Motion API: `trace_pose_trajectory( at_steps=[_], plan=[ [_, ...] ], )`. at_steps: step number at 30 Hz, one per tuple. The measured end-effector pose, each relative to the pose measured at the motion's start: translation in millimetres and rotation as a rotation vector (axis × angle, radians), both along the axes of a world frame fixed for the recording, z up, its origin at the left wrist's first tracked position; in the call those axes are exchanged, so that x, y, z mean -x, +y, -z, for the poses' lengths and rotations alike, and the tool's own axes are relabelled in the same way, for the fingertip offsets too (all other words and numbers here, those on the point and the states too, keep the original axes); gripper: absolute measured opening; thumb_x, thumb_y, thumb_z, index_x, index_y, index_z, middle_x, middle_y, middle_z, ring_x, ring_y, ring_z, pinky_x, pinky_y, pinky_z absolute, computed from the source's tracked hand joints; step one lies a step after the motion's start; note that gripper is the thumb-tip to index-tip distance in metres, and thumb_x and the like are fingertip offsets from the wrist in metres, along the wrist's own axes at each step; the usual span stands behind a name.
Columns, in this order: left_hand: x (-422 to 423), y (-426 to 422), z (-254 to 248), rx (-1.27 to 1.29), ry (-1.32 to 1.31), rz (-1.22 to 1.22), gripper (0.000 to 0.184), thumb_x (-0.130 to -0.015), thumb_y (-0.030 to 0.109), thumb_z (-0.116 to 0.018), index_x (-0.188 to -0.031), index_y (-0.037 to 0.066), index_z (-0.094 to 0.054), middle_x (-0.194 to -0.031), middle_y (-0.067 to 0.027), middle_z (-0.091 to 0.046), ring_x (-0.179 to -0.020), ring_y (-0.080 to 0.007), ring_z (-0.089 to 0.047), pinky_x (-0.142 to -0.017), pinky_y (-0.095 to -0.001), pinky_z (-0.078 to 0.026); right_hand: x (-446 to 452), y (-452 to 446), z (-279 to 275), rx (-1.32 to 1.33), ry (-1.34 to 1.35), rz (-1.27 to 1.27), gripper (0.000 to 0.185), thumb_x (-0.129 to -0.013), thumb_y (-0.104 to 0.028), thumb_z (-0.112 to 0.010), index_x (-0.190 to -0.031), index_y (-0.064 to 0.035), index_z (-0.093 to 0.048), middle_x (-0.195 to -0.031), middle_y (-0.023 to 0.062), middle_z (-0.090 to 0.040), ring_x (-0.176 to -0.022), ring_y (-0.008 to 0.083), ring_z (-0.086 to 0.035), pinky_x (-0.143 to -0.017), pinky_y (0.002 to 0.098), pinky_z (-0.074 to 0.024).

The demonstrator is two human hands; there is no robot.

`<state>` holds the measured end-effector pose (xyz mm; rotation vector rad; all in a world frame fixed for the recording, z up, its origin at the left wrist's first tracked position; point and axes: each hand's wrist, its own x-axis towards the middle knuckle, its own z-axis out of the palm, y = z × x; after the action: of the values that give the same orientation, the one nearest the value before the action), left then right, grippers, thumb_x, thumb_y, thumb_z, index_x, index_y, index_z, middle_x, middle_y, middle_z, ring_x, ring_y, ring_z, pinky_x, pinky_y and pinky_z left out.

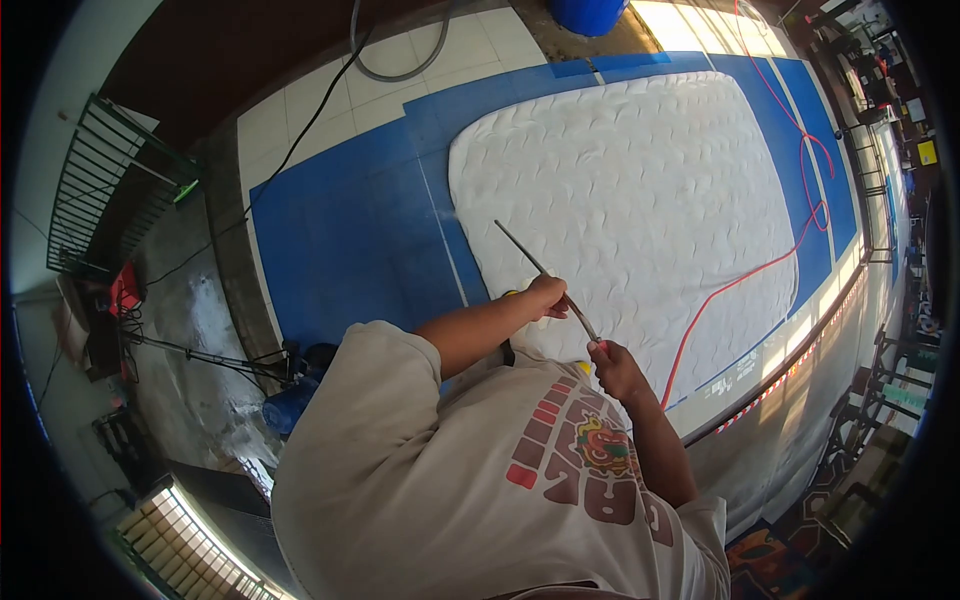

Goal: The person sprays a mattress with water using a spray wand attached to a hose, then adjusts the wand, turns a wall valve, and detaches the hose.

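Observation:
A long thin spray wand [519,244] runs slantwise across the front of my body, its tip pointing up and left. My left hand [545,297] is closed round the middle of the wand. Lower and to the right, my right hand [618,370] grips its rear end. A faint mist shows off the tip, near the left edge of a large white quilted mattress [620,170]. The mattress lies flat on a blue floor covering [350,220], its surface wavy with stitching. Both hands are above the mattress's near side.
A red hose [745,274] crosses the mattress's right side. A black cable [310,135] trails over the left floor. At the back stand a blue barrel [588,12] and a grey hose [400,78]. A green metal gate [105,190] is at left, racks [880,180] at right.

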<state>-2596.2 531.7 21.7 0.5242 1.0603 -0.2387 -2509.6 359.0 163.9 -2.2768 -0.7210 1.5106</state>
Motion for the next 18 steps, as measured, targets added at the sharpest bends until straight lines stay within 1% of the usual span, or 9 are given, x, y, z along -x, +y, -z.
trace_pose_trajectory(
  at_steps=[3, 4, 8, 11, 13, 14, 15, 17, 18],
  plan=[
    [-5.1, 21.8, -8.8, -0.069, -0.025, -0.037, 0.016, -0.08, 0.016, -0.048, -0.076, 0.002, -0.052, -0.067, -0.0084, -0.054, -0.056, -0.019, -0.054, -0.057, -0.0385, -0.055, -3.1, 19.6, 1.8, -0.017, 0.019, 0.048, 0.048, -0.089, -0.044, -0.045, -0.083, 0.0032, -0.055, -0.063, 0.0136, -0.054, -0.06, 0.0226, -0.051, -0.061, 0.0356, -0.0422],
    [-7.1, 28.9, -11.4, -0.071, -0.048, -0.035, 0.014, -0.08, 0.016, -0.049, -0.081, 0.002, -0.049, -0.068, -0.0088, -0.053, -0.055, -0.0194, -0.054, -0.056, -0.0388, -0.055, -4.0, 23.7, 1.8, -0.017, 0.021, 0.054, 0.048, -0.089, -0.044, -0.045, -0.083, 0.0032, -0.055, -0.063, 0.0136, -0.054, -0.06, 0.0226, -0.051, -0.061, 0.0356, -0.0422],
    [-12.2, 43.5, -16.6, -0.147, -0.056, -0.065, 0.018, -0.08, 0.016, -0.051, -0.093, 0.007, -0.041, -0.068, -0.0087, -0.052, -0.055, -0.0205, -0.055, -0.053, -0.0374, -0.054, -1.4, 35.0, 1.3, -0.115, -0.037, 0.043, 0.048, -0.089, -0.044, -0.045, -0.082, 0.0031, -0.053, -0.064, 0.0162, -0.054, -0.061, 0.0262, -0.052, -0.061, 0.0367, -0.0421],
    [-12.2, 39.1, -18.7, -0.365, -0.092, -0.148, 0.022, -0.08, 0.016, -0.05, -0.097, 0.009, -0.037, -0.07, -0.0082, -0.052, -0.056, -0.0186, -0.055, -0.051, -0.0361, -0.054, 4.5, 31.9, -1.8, -0.168, -0.073, 0.037, 0.049, -0.089, -0.045, -0.045, -0.081, 0.0032, -0.052, -0.066, 0.0191, -0.055, -0.062, 0.0307, -0.054, -0.061, 0.0381, -0.042],
    [-8.5, 24.7, -26.5, -0.313, -0.077, -0.15, 0.024, -0.08, 0.014, -0.049, -0.099, 0.007, -0.034, -0.071, -0.0091, -0.052, -0.054, -0.0181, -0.055, -0.048, -0.0351, -0.054, 9.6, 20.2, -9.1, -0.194, -0.128, -0.013, 0.05, -0.089, -0.046, -0.044, -0.082, 0.0031, -0.051, -0.066, 0.0193, -0.056, -0.063, 0.0318, -0.055, -0.061, 0.0389, -0.0418],
    [-7.1, 13.6, -29.7, -0.267, -0.064, -0.149, 0.026, -0.081, 0.013, -0.047, -0.1, 0.005, -0.032, -0.072, -0.0101, -0.052, -0.052, -0.0176, -0.055, -0.046, -0.034, -0.054, 7.9, 11.1, -11.5, -0.119, -0.075, -0.014, 0.05, -0.088, -0.046, -0.044, -0.083, 0.003, -0.054, -0.069, 0.0197, -0.057, -0.067, 0.0318, -0.057, -0.064, 0.0388, -0.0428],
    [-5.0, 1.4, -31.8, -0.241, -0.029, -0.121, 0.023, -0.081, 0.013, -0.047, -0.099, 0.005, -0.035, -0.071, -0.0091, -0.052, -0.053, -0.0174, -0.054, -0.047, -0.0355, -0.054, 7.2, 3.6, -16.6, -0.114, -0.088, 0.03, 0.05, -0.088, -0.046, -0.044, -0.083, 0.003, -0.054, -0.069, 0.0197, -0.057, -0.067, 0.0318, -0.057, -0.064, 0.0388, -0.0428],
    [0.7, -19.7, -13.7, -0.024, -0.044, -0.036, 0.015, -0.08, 0.013, -0.047, -0.091, 0.004, -0.043, -0.069, -0.0083, -0.052, -0.053, -0.0172, -0.053, -0.05, -0.037, -0.055, 2.7, -9.7, -40.5, 0.015, -0.013, -0.016, 0.052, -0.088, -0.048, -0.045, -0.087, 0.0028, -0.056, -0.074, 0.0202, -0.059, -0.073, 0.0319, -0.058, -0.069, 0.0383, -0.0436],
    [0.7, -26.5, -18.6, 0.036, -0.017, 0.013, 0.01, -0.08, 0.013, -0.047, -0.08, 0.003, -0.048, -0.067, -0.0078, -0.051, -0.053, -0.0172, -0.052, -0.053, -0.0385, -0.056, 0.5, -14.5, -48.7, 0.085, -0.032, -0.028, 0.054, -0.087, -0.05, -0.044, -0.09, 0.0019, -0.058, -0.08, 0.0207, -0.061, -0.079, 0.0337, -0.059, -0.073, 0.0392, -0.044]
  ],
)
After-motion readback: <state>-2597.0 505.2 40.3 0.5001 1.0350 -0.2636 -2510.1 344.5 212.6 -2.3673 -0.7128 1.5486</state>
